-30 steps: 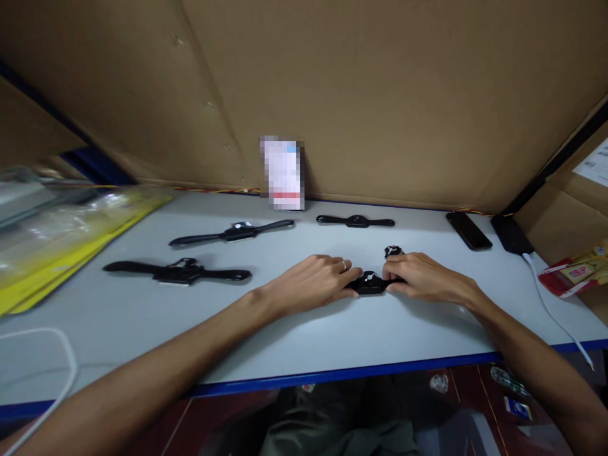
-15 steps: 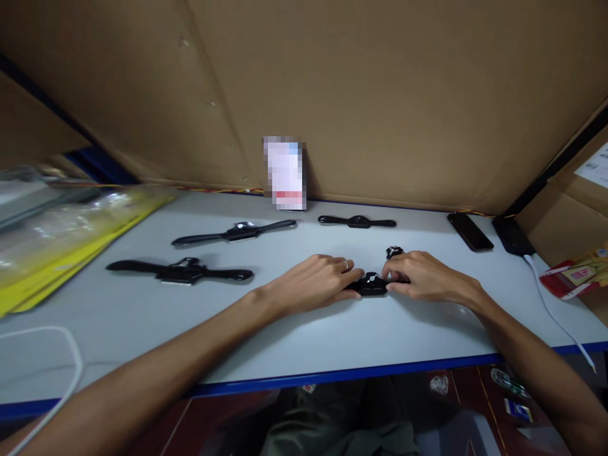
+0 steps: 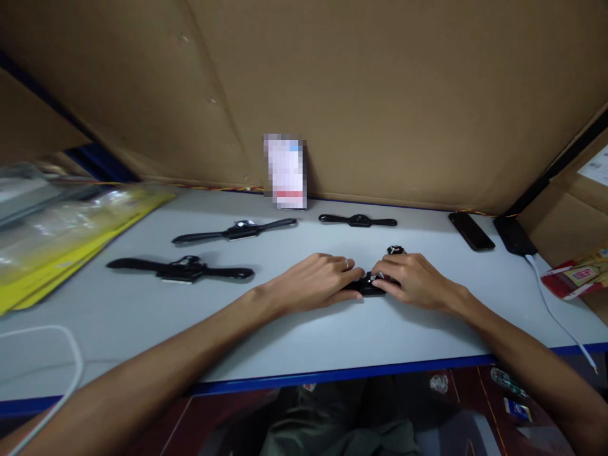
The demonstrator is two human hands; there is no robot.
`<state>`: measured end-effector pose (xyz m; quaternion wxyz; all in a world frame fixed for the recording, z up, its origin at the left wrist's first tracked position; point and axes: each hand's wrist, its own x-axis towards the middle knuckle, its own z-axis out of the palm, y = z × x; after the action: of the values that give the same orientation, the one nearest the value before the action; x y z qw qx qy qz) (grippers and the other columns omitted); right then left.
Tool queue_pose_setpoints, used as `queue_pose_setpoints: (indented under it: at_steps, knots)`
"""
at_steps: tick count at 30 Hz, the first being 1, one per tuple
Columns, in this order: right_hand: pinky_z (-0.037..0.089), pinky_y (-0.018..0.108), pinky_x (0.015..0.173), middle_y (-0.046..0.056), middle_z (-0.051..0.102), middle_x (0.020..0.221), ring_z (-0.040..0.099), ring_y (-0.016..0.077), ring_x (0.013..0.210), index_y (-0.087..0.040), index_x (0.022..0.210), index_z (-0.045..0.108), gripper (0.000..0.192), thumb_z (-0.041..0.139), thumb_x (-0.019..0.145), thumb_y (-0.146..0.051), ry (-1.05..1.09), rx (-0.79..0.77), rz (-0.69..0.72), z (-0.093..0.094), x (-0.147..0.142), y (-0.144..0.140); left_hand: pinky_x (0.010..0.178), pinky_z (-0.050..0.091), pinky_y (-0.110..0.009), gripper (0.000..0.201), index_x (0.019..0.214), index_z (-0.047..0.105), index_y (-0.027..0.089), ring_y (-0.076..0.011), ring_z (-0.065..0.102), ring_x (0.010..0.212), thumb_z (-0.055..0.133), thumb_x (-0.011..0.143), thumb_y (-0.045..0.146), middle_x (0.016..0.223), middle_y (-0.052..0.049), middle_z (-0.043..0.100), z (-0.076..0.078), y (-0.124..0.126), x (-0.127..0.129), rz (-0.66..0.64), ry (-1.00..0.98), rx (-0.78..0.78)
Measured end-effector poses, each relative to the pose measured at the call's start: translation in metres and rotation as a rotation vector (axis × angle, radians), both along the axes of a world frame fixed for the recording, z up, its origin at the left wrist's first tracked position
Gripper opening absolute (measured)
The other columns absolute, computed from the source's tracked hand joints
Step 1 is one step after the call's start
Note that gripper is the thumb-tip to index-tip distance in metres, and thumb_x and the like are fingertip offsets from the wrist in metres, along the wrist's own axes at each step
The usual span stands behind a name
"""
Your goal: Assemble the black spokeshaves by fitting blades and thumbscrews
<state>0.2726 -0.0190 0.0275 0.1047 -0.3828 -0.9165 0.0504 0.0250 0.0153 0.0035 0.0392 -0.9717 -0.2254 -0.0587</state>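
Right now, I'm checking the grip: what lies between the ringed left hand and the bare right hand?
The head view shows the middle of a black two-handled tool between the left hand and right hand.

Beyond the left hand (image 3: pixel 327 278) and right hand (image 3: pixel 412 278) rises a broad wall of plain brown cardboard (image 3: pixel 370 95), a crease slanting down it to their left. Far left of them, a blue beam (image 3: pixel 99 164) meets it; far to their right, a brown cardboard side panel (image 3: pixel 570 209) bears a white printed label (image 3: pixel 596 163). Thin red and yellow wires (image 3: pixel 213 189) trail along the wall's foot. Beneath both spreads a smooth, pale grey bench (image 3: pixel 308 342) with a blue front edge (image 3: pixel 332 373); below that shows dark red tiled floor (image 3: pixel 213 405) with pale seams. The light is soft and rather dim.
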Motion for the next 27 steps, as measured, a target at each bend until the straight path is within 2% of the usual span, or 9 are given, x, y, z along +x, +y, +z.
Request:
queue_pose_setpoints:
  at_steps: [5, 8, 17, 27]
  knots:
    - [0.026, 0.031, 0.059, 0.005, 0.068, 0.086, 0.052, 0.0145, 0.066, -0.017, 0.095, 0.069, 0.025, 0.053, 0.103, -0.034, -0.03, 0.154, -0.01, -0.0112, -0.0011, 0.0033, 0.056, 0.035, -0.033, 0.048, 0.1, 0.06, 0.018, -0.0163, 0.058, 0.062, 0.028, 0.109, 0.054, 0.082, -0.004, 0.065, -0.0005, -0.0012, 0.0031, -0.016, 0.002, 0.041]
    - [0.023, 0.031, 0.058, 0.005, 0.067, 0.084, 0.05, 0.0144, 0.066, -0.017, 0.093, 0.068, 0.026, 0.052, 0.103, -0.033, -0.04, 0.19, 0.004, -0.0125, -0.0019, 0.0037, 0.056, 0.035, -0.033, 0.048, 0.099, 0.06, 0.018, -0.0169, 0.058, 0.063, 0.028, 0.109, 0.054, 0.082, -0.004, 0.065, -0.0011, -0.002, 0.0044, -0.016, 0.011, 0.045]
    - [0.025, 0.032, 0.058, 0.007, 0.067, 0.087, 0.053, 0.0166, 0.072, -0.015, 0.096, 0.066, 0.027, 0.046, 0.106, -0.031, -0.103, 0.136, 0.006, -0.0075, -0.0064, 0.0003, 0.056, 0.035, -0.034, 0.044, 0.1, 0.06, 0.019, -0.0172, 0.059, 0.065, 0.03, 0.11, 0.05, 0.082, -0.004, 0.065, -0.0019, -0.0025, 0.005, -0.022, 0.005, -0.005]
    - [0.022, 0.032, 0.058, 0.008, 0.067, 0.086, 0.053, 0.0166, 0.071, -0.014, 0.097, 0.065, 0.026, 0.046, 0.106, -0.03, -0.116, 0.152, 0.012, -0.0087, -0.0078, -0.0001, 0.057, 0.035, -0.032, 0.043, 0.099, 0.059, 0.018, -0.0173, 0.059, 0.066, 0.031, 0.11, 0.049, 0.081, -0.004, 0.065, -0.0011, -0.0029, 0.0065, -0.021, 0.007, -0.006]
